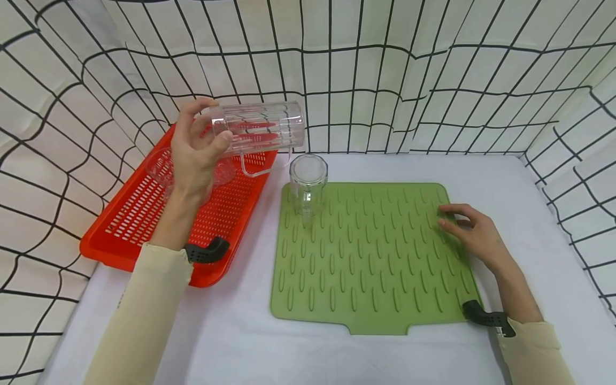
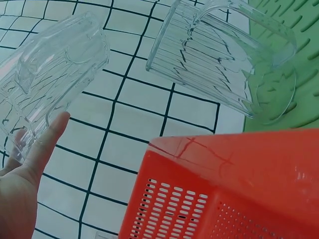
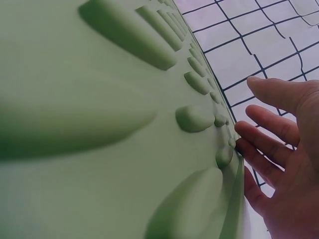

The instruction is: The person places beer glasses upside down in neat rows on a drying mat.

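In the upper left of the frame, the left hand [image 1: 192, 147] grips a clear, cylindrical, handled mug [image 1: 262, 125] by one end above the red perforated plastic basket [image 1: 110, 256], apparently to keep its handle free. A second clear mug [image 1: 309, 179] stands on the green ridged mat's [image 1: 366, 256] upper-left corner, likely steadied there; the right hand [image 1: 474, 230], fingers loosely bent around nothing, is at the mat's right edge.
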{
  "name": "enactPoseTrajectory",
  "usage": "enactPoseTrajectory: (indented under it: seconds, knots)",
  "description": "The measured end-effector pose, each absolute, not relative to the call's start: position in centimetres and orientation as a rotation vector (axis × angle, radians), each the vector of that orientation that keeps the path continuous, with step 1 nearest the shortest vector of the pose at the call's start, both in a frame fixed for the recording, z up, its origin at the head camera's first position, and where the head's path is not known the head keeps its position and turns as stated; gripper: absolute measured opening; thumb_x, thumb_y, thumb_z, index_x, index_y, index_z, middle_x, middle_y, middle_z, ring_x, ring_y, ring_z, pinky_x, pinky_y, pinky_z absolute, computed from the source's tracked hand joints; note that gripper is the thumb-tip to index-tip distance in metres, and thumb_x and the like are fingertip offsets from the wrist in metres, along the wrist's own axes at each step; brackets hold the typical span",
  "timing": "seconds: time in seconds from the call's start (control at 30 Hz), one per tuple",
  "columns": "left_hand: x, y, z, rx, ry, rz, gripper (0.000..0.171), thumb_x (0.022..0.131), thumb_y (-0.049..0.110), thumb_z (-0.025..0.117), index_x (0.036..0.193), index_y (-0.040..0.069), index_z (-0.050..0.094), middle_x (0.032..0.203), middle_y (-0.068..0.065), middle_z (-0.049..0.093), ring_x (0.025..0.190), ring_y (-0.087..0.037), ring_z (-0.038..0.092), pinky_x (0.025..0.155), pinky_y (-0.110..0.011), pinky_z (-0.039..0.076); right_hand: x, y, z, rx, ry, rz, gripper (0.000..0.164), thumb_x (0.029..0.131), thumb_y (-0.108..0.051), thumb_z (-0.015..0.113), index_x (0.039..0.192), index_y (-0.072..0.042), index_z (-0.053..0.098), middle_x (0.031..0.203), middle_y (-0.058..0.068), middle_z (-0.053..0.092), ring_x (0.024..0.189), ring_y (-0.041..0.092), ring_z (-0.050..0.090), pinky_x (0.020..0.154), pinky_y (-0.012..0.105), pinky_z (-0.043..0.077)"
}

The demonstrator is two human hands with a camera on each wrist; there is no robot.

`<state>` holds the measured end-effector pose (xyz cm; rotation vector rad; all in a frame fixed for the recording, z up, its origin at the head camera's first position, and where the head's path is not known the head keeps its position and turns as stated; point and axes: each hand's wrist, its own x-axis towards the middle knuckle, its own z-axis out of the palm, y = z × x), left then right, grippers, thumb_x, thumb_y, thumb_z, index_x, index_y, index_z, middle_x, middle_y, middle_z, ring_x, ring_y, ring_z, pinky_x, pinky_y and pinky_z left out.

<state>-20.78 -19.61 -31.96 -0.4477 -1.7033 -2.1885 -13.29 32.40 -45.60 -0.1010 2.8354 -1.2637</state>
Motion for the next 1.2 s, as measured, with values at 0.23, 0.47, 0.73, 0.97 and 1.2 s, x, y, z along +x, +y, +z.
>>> enactPoseTrajectory:
  seconds: [0.23,0.47,0.73,0.97,1.2]
  knots:
    - [-21.0,-19.2,-32.1,-0.510,-1.715,-2.111,0.046,0.085,0.003,0.071,0.128,0.016,0.063,0.127,-0.022,0.065,0.109,-0.034,0.066,0.089,-0.030,0.064,-13.3,32.5,-45.5,-0.098,2.874,-1.219,0.047,0.102,-0.038,0.068,0.142,-0.013,0.062,0.147,0.013,0.060,0.134,0.008,0.050,0.103,0.017,0.045]
    - [-20.9,-18.8,-32.3,-0.514,-1.679,-2.147,0.047,0.083,0.000,0.072,0.127,0.013,0.064,0.118,-0.016,0.069,0.099,-0.031,0.068,0.083,-0.031,0.065,-13.3,32.4,-45.3,-0.090,2.858,-1.215,0.049,0.102,-0.038,0.067,0.142,-0.011,0.060,0.148,0.017,0.058,0.136,0.037,0.053,0.095,0.014,0.044]
    - [-20.8,-18.6,-32.4,-0.534,-1.704,-2.126,0.047,0.084,0.003,0.072,0.129,0.014,0.063,0.118,-0.017,0.068,0.100,-0.030,0.067,0.085,-0.029,0.065,-13.2,32.3,-45.2,-0.126,2.896,-1.219,0.046,0.101,-0.035,0.068,0.139,-0.010,0.062,0.144,0.016,0.061,0.117,-0.016,0.045,0.093,0.003,0.041]
    - [-20.7,-18.4,-32.4,-0.502,-1.751,-2.107,0.047,0.085,0.004,0.071,0.129,0.017,0.063,0.125,-0.023,0.065,0.102,-0.031,0.068,0.086,-0.029,0.065,-13.2,32.5,-44.6,-0.164,2.893,-1.227,0.047,0.102,-0.032,0.068,0.141,-0.007,0.060,0.142,0.018,0.062,0.114,-0.017,0.045,0.092,-0.001,0.040]
    - [-20.5,-18.0,-32.2,-0.485,-1.767,-2.115,0.046,0.085,0.006,0.071,0.129,0.017,0.062,0.125,-0.017,0.066,0.107,-0.034,0.065,0.089,-0.030,0.064,-13.2,32.4,-43.3,-0.159,2.910,-1.240,0.048,0.102,-0.031,0.069,0.142,-0.008,0.059,0.142,0.020,0.061,0.114,-0.018,0.046,0.089,0.000,0.041]
